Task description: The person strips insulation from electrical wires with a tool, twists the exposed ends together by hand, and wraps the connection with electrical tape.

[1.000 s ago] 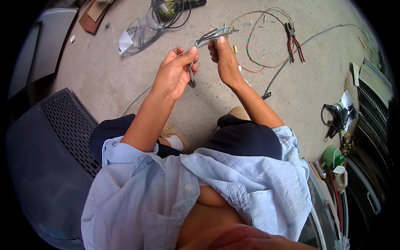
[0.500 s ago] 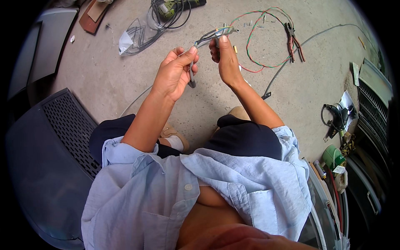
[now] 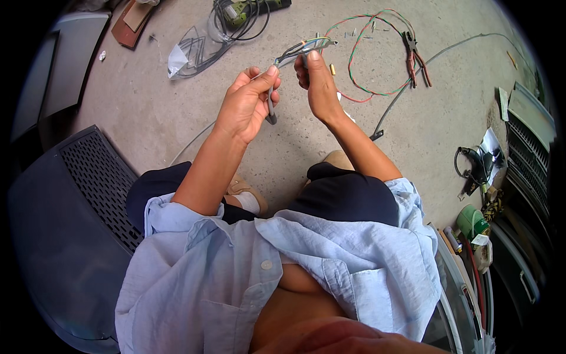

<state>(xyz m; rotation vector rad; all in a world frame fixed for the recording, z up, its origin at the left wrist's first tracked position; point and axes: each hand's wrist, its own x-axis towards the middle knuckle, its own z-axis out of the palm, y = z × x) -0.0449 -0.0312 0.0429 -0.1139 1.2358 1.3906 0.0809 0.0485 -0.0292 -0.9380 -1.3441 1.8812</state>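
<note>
My left hand (image 3: 243, 100) pinches a grey cable (image 3: 272, 112) between thumb and fingers, and the cable's short lower part hangs below the grip. From the pinch, thin stripped-out wires (image 3: 292, 54), dark, blue and yellow-green, run up and right. Beside them my right hand (image 3: 318, 82) is closed, thumb uppermost. A small grey piece shows under that thumb; its kind cannot be made out. The wires' far ends (image 3: 330, 40) reach just past the right thumb.
On the concrete floor ahead lie a red-and-green wire loop (image 3: 351, 59), pliers with red handles (image 3: 414, 59), a long grey cable (image 3: 395, 103) and a green power tool (image 3: 239, 15). A dark perforated panel (image 3: 97, 171) stands left; a green container (image 3: 471, 221) sits right.
My right hand has shifted very slightly left and up along the wires. My left hand and the cable look the same.
</note>
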